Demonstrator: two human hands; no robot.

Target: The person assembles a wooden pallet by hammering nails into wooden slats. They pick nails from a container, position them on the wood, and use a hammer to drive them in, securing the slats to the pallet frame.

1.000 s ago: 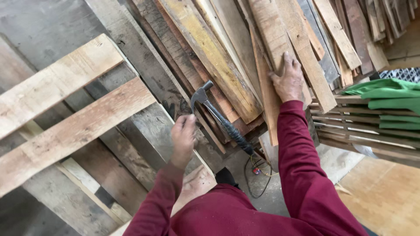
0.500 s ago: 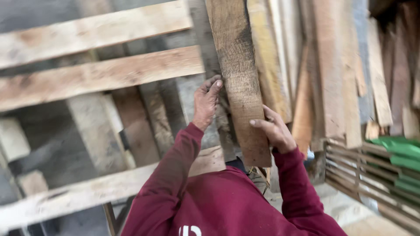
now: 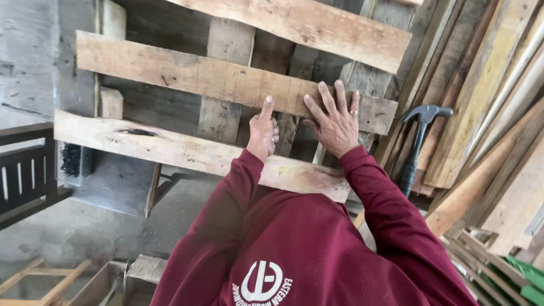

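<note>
Your left hand (image 3: 263, 131) rests against the pallet (image 3: 226, 85) with the fingers curled and the thumb pointing up, pressed near the lower edge of the middle slat (image 3: 187, 73) — it closes on nothing, it only pushes. Your right hand (image 3: 334, 122) lies flat just beside it, fingers spread wide over the right end of that same slat, palm down, also holding nothing. The pallet stands upright in front of you, and the lower slat (image 3: 170, 148) runs just under both wrists.

To steady it well, keep the flat right palm where it is, since spread fingers give the widest bearing. Open the left hand the same way rather than pushing with the knuckles — a curled hand can slip on rough wood. Keep both palms on the slat itself, not on the gaps between the boards, and watch for splinters and old nail heads under your fingertips.

The hammer (image 3: 416, 144) leans head-up among the loose planks (image 3: 487, 113), off to the right of your right hand and out of its grasp. If you need it, I would let the left hand take the pallet's weight first, so nothing tips toward you.
</note>
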